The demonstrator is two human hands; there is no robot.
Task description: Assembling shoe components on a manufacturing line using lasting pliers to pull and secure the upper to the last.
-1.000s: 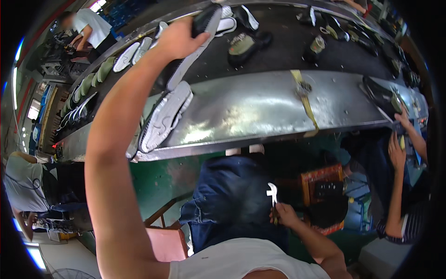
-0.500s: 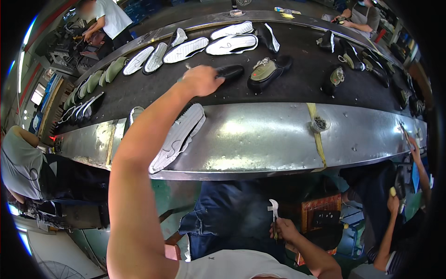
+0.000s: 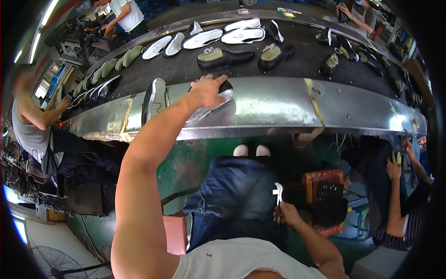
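Since a moment ago, the left hand (image 3: pixel 206 90) has drawn back from the black belt (image 3: pixel 186 69) to the steel surface (image 3: pixel 278 104), bringing a white shoe sole (image 3: pixel 209 109) with it. Fingers curl over the sole's dark end, pressing it against the metal edge. Just beside it, another sole (image 3: pixel 154 97) stands on its side. Down by the lap, the right hand (image 3: pixel 287 215) is closed around a small white tool (image 3: pixel 278 193). Further out on the belt, two olive-topped shoes (image 3: pixel 223 56) rest.
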